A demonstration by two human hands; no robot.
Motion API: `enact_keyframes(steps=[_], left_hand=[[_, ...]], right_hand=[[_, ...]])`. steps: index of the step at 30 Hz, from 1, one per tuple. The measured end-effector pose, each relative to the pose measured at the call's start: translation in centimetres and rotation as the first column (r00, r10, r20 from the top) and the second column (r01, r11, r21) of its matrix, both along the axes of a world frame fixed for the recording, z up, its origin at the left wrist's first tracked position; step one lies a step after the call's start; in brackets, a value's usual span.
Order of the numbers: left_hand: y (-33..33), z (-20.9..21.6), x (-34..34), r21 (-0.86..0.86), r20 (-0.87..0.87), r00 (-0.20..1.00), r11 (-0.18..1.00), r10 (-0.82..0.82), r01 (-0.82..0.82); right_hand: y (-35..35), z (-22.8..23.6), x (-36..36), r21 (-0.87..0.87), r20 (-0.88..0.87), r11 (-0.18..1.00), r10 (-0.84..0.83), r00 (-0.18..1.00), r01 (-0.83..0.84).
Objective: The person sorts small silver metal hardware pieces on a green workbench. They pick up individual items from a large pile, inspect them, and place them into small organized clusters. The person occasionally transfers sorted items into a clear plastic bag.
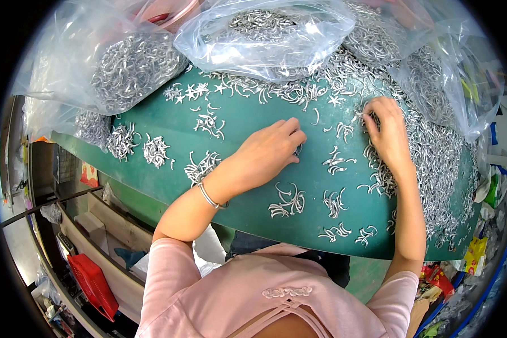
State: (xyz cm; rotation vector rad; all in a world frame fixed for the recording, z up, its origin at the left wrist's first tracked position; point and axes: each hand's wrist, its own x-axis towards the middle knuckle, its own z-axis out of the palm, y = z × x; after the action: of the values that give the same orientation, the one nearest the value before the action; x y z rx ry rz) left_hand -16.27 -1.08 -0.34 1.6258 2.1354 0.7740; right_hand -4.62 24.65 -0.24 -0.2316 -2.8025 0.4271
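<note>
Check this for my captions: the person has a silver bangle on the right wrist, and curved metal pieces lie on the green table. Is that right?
Not quite: the head view shows the silver bangle on the left wrist. Curved metal pieces do lie on the green table.

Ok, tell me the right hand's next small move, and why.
I'd probably have the right hand pinch a few bits from the large heap of curved metal pieces. Its fingers bend down at the heap's left edge, while the left hand is over the green table, apart from the heap, and seems to hold something small, mostly hidden.
</note>
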Motion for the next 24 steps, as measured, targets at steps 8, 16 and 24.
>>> enact_keyframes(steps=[8,16,24], left_hand=[[0.0,0.0,0.0,0.011,0.009,1.000,1.000,0.002,-0.002],[0.1,0.2,0.1,0.010,0.001,1.000,1.000,-0.002,0.002],[0.0,0.0,0.0,0.018,-0.015,1.000,1.000,0.000,0.000]], right_hand=[[-2.4,0.2,-0.2,-0.125,0.008,0.976,0.180,0.984,-0.178],[-1.9,-0.4,-0.3,-0.167,0.104,0.979,0.136,0.985,-0.117],[-2.0,2.7,1.8,-0.455,0.257,0.890,0.165,0.952,-0.032]])
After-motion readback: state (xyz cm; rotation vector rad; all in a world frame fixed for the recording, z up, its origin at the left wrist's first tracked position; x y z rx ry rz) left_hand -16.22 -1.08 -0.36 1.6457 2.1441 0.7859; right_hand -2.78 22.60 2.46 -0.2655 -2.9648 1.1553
